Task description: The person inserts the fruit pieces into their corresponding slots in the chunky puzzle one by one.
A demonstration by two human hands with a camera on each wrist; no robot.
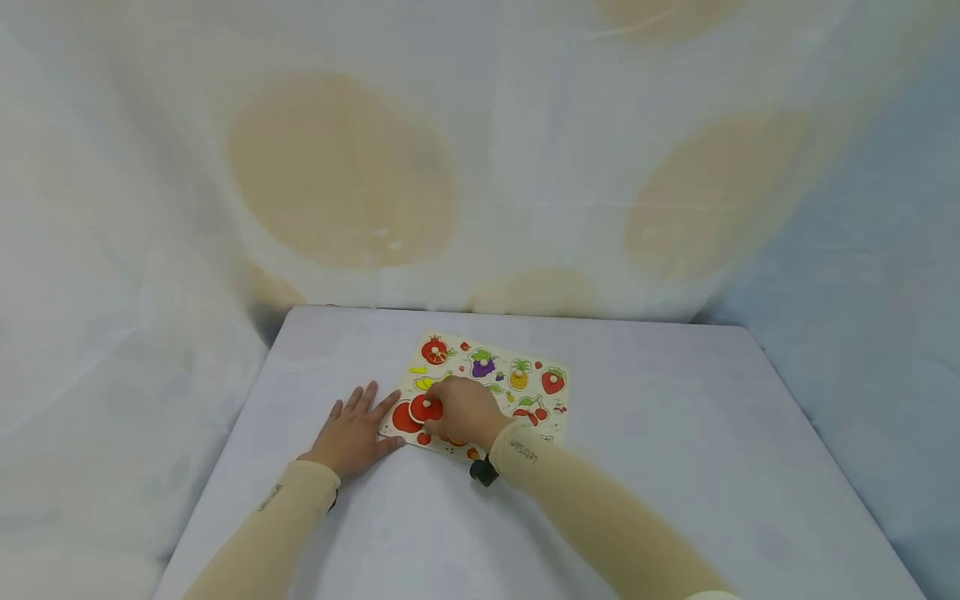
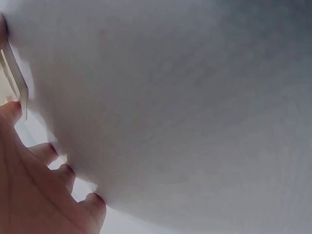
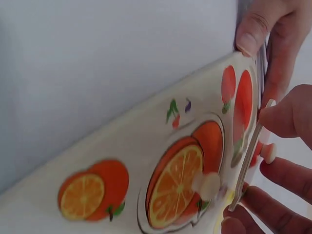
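A fruit peg puzzle board (image 1: 491, 343) lies on the table. Between the thumb and fingers of my right hand (image 1: 467, 408) is a red, round-fruit puzzle piece (image 1: 424, 409), held by its edges and raised at a tilt over the board's near-left part. Its pale knob (image 3: 268, 152) shows in the right wrist view, beside a red printed fruit shape (image 3: 243, 105). My left hand (image 1: 351, 440) is spread flat on the table, its thumb and index finger at the board's left corner. In the right wrist view, an orange piece (image 3: 178, 180) with a knob sits in the board.
Pomegranate (image 1: 435, 351), grape (image 1: 482, 363), pineapple (image 1: 519, 375), strawberry (image 1: 552, 382) and cherry (image 1: 531, 412) pictures show on the board. The white table (image 1: 675, 450) extends around it, with a pale curtain (image 1: 525, 167) hanging behind.
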